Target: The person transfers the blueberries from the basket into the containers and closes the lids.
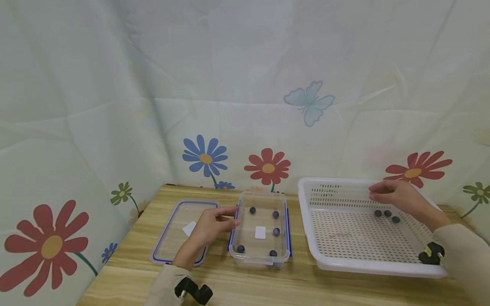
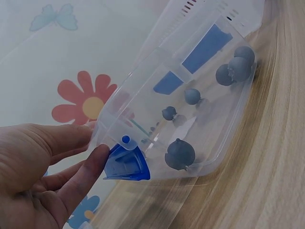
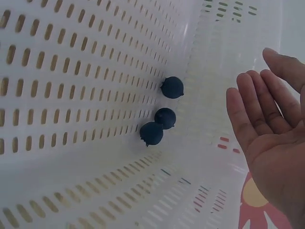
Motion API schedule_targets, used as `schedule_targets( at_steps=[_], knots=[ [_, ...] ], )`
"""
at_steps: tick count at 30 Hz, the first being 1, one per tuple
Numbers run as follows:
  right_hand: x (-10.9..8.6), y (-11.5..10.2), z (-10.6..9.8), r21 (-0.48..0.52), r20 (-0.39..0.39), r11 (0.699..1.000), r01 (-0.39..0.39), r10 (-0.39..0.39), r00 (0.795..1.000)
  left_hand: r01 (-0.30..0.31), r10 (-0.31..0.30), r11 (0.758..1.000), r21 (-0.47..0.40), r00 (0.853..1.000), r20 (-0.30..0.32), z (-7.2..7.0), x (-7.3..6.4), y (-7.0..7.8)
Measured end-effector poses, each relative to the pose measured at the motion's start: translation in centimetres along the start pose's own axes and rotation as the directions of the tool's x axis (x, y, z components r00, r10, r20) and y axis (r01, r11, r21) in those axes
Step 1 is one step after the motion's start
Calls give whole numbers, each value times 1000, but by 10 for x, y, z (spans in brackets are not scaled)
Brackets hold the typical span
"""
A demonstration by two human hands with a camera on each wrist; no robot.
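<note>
My left hand (image 1: 212, 227) is at the left rim of a clear plastic container (image 1: 260, 260), pinching the rim beside its blue latch (image 2: 127, 164). Several blueberries (image 2: 180, 153) lie spread over the container floor, around a small white square (image 1: 260, 232). Over the right part of a white plastic basket (image 1: 356, 264), my right hand (image 1: 405, 199) hovers with its fingers extended and nothing in them. Below that hand, three blueberries (image 3: 172, 88) lie together on the basket floor near its wall; two of them touch.
A clear lid (image 1: 174, 229) with a blue seal lies flat to the left of the container, partly behind my left hand. All of it stands on a wood-grain table (image 1: 126, 272). A flower-printed curtain (image 1: 237, 106) hangs behind.
</note>
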State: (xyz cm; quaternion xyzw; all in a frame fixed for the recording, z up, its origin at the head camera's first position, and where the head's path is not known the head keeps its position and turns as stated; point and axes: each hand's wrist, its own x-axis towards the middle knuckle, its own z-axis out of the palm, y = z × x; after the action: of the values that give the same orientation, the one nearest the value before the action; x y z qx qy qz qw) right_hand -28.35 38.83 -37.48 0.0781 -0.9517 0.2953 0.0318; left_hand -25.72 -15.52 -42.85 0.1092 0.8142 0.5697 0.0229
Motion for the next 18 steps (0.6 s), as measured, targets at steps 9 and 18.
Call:
schedule_targets(
  at_steps=[9,18],
  knots=[
    [4,10,1,-53,25,996,-78,80,997,6,-6,1000,-3,1000,-6,0,-1,0],
    [9,21,2,-143,49,987,-79,87,995,11,-12,1000,-12,1000,-13,1,-1,1]
  ],
)
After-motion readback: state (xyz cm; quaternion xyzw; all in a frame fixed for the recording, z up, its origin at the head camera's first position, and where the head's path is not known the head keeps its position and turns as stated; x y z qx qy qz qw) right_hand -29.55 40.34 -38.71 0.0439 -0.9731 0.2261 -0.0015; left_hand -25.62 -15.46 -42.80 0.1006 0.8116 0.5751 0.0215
